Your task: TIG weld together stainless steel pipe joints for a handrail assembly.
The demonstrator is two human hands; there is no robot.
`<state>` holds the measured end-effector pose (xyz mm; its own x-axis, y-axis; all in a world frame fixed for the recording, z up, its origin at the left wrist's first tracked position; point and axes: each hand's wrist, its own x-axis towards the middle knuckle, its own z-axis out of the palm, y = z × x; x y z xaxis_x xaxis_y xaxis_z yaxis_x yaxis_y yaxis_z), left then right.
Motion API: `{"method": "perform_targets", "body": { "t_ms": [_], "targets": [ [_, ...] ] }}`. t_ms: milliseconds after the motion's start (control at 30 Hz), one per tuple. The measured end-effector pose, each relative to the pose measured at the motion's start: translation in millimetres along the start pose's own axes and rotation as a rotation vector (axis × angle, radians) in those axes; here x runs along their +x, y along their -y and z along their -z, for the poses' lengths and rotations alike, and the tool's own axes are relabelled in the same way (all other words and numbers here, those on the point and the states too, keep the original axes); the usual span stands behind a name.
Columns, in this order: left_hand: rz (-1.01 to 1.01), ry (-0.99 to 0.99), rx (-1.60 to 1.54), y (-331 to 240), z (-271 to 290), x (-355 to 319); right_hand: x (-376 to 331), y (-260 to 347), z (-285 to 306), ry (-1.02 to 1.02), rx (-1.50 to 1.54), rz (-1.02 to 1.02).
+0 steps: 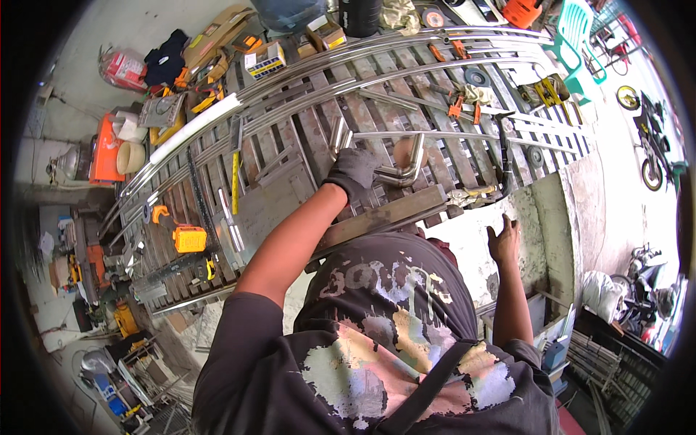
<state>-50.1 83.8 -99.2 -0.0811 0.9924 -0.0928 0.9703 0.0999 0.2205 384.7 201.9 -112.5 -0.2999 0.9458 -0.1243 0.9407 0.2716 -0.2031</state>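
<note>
My left hand (354, 172), in a dark grey work glove, is closed around a shiny bent metal tube (412, 172) over the slatted metal workbench (304, 163). The tube's right part turns up in a U-like bend, and more shiny tube ends rise just beyond the glove; the hand hides whether they belong to the same piece. My right hand (504, 238) is bare and hangs beside the bench's near right edge, its fingers apart and holding nothing. Between me and the held tube lies a flat rectangular metal bar (388, 217) along the bench edge.
Long shiny tubes (290, 85) run along the bench's far side. Left of my arm lie a yellow tape measure (190, 239) and a yellow ruler strip (235, 181). Orange clamps (455, 106) and a black cable (505, 156) are at right. A green plastic chair (575, 47) stands beyond.
</note>
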Motion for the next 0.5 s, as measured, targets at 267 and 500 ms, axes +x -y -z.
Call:
{"method": "perform_targets", "body": {
  "t_ms": [267, 500],
  "targets": [
    [-0.010, 0.228, -0.059, 2.9, -7.5, 20.9, -69.5, -51.9, -7.8, 0.064, -0.028, -0.246],
    [0.003, 0.256, 0.178, -4.2, -28.2, 30.6, -100.5, -57.5, -28.7, 0.169, -0.011, -0.301]
  ]
}}
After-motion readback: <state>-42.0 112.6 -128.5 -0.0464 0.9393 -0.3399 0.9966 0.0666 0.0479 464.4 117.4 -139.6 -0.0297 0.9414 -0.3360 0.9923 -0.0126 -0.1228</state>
